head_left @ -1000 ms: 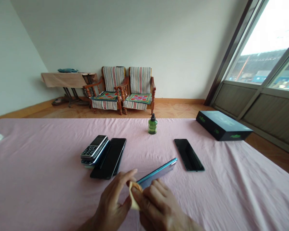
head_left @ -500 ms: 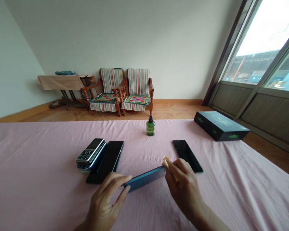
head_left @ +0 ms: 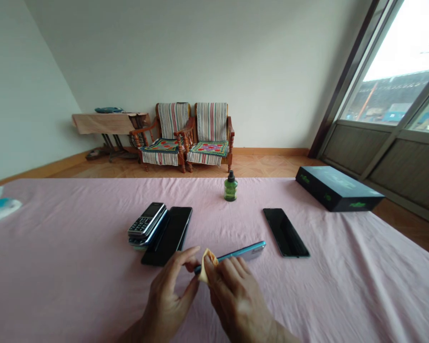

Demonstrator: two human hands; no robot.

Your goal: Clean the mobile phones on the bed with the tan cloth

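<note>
From the head camera, the left hand (head_left: 166,300) grips the near end of a teal phone (head_left: 241,252) between thumb and fingertips. The phone is held edge-up just above the pink tablecloth (head_left: 57,262), low in the middle of the view, with its far end pointing right and away. The right hand (head_left: 236,300) is closed around a small yellow cloth (head_left: 208,260), pinching it against the phone's near end right beside the left fingertips.

Just beyond the left hand lies a stack of handsets, with a keypad phone (head_left: 147,219) on top and a black slab phone (head_left: 171,228) beside and beneath it. To the right of the teal phone and apart from it, another black phone (head_left: 286,232) lies flat, screen up. A small green bottle (head_left: 230,187) stands upright further back, near the table's far edge. A dark box (head_left: 338,187) sits at the far right corner, and a white and teal object (head_left: 0,209) lies at the left edge.

Behind the table, two striped wooden chairs (head_left: 193,136) stand against the wall beside a small side table (head_left: 107,122)
</note>
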